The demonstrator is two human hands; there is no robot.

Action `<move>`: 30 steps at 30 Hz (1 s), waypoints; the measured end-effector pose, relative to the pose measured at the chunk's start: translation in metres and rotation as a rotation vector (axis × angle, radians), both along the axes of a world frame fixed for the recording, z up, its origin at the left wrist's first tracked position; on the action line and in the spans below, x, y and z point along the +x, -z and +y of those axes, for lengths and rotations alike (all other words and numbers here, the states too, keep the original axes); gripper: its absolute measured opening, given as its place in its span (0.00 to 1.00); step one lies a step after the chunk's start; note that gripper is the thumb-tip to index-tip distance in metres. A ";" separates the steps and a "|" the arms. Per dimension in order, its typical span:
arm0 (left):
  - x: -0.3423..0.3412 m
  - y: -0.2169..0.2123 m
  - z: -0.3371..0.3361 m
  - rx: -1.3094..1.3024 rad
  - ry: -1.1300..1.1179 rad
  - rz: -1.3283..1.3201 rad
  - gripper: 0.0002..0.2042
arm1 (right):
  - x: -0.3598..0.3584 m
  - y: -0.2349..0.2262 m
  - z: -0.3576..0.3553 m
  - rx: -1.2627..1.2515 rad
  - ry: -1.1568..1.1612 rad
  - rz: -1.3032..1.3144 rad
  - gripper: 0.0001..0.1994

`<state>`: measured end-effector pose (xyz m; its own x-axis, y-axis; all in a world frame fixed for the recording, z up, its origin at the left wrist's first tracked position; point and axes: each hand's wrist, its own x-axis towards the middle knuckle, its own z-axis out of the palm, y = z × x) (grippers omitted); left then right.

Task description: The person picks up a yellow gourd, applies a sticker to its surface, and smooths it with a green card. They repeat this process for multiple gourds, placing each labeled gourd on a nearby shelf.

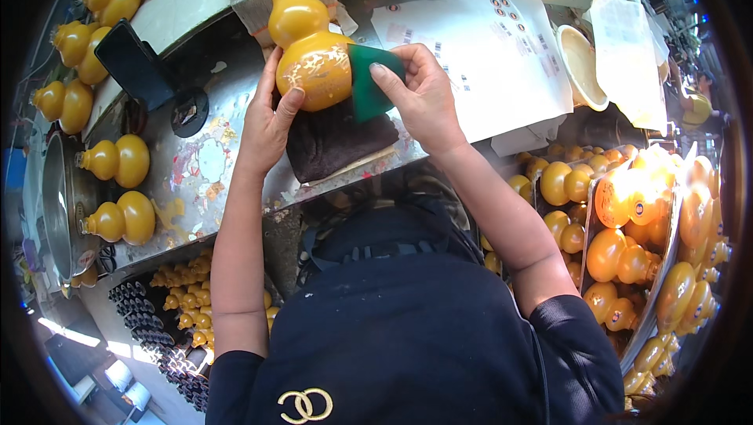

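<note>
A yellow gourd-shaped bottle (308, 47) with gold decoration lies on its side over a dark folded cloth (333, 143) on the metal worktable (204, 158). My left hand (269, 119) cups the bottle's lower left side. My right hand (420, 96) presses a green flat scraper (367, 84) against the bottle's right side. Both forearms reach up from the lower edge.
Several more yellow gourd bottles (118, 160) lie along the table's left edge. Crates at the right hold many gourds (627, 229), some with round stickers. White label sheets (486, 56), a pale bowl (582, 64) and a black phone (135, 64) rest on the table. Small gourds (184, 299) sit below left.
</note>
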<state>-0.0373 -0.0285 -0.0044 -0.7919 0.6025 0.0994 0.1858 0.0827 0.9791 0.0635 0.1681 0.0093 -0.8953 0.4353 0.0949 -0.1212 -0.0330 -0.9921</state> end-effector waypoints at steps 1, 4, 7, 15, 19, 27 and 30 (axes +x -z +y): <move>0.000 -0.001 0.000 0.002 -0.001 -0.002 0.40 | 0.001 0.001 0.002 -0.003 0.014 -0.018 0.13; 0.001 -0.002 -0.001 0.041 0.014 -0.030 0.38 | 0.006 0.003 0.005 0.009 0.088 -0.106 0.12; 0.000 -0.007 -0.004 0.057 0.056 -0.092 0.36 | 0.012 0.000 -0.001 0.183 0.215 0.003 0.10; -0.005 -0.006 -0.008 0.156 0.101 -0.255 0.36 | 0.011 -0.012 -0.041 1.132 0.043 0.521 0.17; -0.003 -0.007 -0.008 0.165 0.091 -0.277 0.36 | 0.013 -0.011 -0.047 1.262 0.008 0.501 0.15; -0.008 -0.006 -0.003 0.178 0.020 -0.202 0.37 | 0.015 -0.020 -0.025 0.533 -0.177 0.183 0.08; -0.007 -0.001 0.003 0.176 -0.062 -0.232 0.39 | -0.002 -0.040 0.009 0.072 -0.136 -0.121 0.19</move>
